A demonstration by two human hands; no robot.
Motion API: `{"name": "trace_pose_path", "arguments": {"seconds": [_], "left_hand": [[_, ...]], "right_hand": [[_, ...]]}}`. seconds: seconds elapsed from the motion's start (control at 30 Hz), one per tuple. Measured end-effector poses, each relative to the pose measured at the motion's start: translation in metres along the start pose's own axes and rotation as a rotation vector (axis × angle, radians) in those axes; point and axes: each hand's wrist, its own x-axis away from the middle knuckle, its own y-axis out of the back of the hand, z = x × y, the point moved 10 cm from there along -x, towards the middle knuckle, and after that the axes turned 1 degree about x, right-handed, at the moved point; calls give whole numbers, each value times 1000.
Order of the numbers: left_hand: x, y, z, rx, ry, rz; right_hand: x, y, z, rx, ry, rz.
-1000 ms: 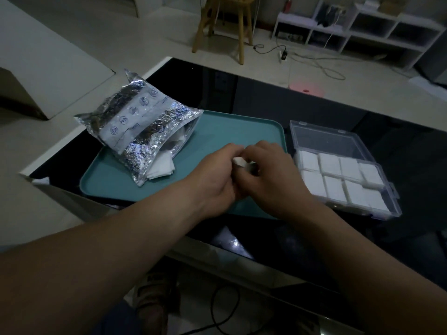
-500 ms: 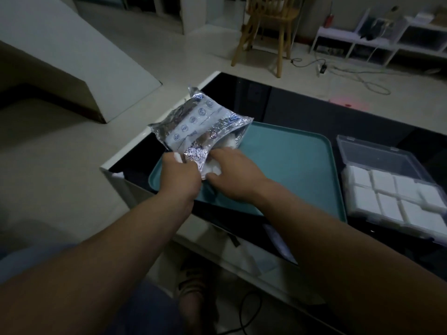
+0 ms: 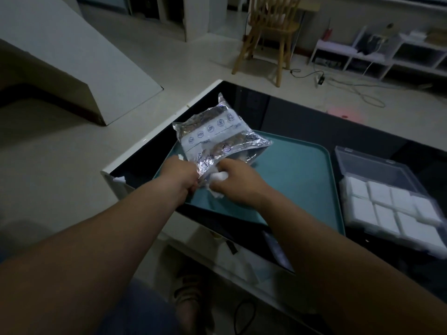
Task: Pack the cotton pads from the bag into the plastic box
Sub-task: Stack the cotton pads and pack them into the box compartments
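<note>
A crinkled silver foil bag [image 3: 217, 139] lies on the left part of a teal tray [image 3: 297, 170], its open mouth toward me. My left hand [image 3: 181, 175] grips the near edge of the bag's mouth. Just to its right, my right hand [image 3: 238, 182] holds white cotton pads [image 3: 219, 176] at the bag's opening. The clear plastic box [image 3: 377, 172] stands open to the right of the tray, with rows of white pads [image 3: 391, 209] filling its compartments.
The tray and box sit on a black glass table [image 3: 302, 112] with a white edge. A wooden chair [image 3: 271, 32] and a white shelf unit [image 3: 387, 54] stand on the floor beyond, with cables trailing between them.
Both hands have left the tray's middle and moved left to the foil bag. The left hand took hold of the bag's mouth, and the right is drawing pads from the opening.
</note>
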Motion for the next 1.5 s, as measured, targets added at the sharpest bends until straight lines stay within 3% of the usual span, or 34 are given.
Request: {"name": "trace_pose_path", "arguments": {"seconds": [0.17,0.27,0.4,0.53,0.67,0.97,1.17,1.4,1.5], "left_hand": [[-4,-3,1,-15,32,10],[-3,-11,3,-18,53,64],[-3,-11,-3,-56,-14,51],[0,-20,-3,-68,-3,126],[-3,-22,-1,-114,26,179],[-2,-21,-6,-232,22,220],[-3,-21,-6,-264,40,220],[-3,-19,-3,-154,84,188],[-6,-17,-3,-81,90,149]], "right_hand": [[24,27,-45,31,-114,-9],[27,51,-63,115,-147,-198],[11,64,-34,238,-14,-378],[-26,44,-27,202,-53,-201],[-46,17,-16,332,10,55],[-64,6,24,626,96,228],[-66,5,34,660,151,125],[-52,23,6,104,110,-60],[-30,40,-10,219,133,-30]]}}
